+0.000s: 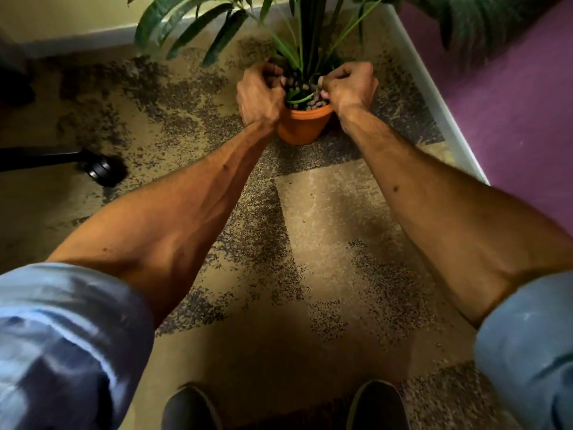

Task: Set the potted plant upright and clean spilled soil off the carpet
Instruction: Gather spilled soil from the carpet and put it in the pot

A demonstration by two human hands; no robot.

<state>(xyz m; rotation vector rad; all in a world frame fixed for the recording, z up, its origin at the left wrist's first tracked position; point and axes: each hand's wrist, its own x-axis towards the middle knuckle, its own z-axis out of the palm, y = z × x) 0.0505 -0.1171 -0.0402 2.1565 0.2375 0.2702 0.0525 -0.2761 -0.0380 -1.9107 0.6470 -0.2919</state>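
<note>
**Pot upright, both hands at the rim**

The orange pot (302, 127) stands upright on the patterned carpet (325, 212), near the white baseboard (434, 97). The left hand (260, 94) and right hand (348, 83) curl over opposite sides of its rim — fingers bent inward over brown pebbles (310, 105), likely pressing the fill down to steady the plant (304, 41).

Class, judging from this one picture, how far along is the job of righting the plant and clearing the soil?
Done: the orange pot stands upright on the carpet. In hand: the left hand and right hand are curled over the rim, fingers at the brown pebbles on top. Left: unclear; the carpet's dark speckled pattern makes it hard to tell whether any spilled soil remains.
</note>
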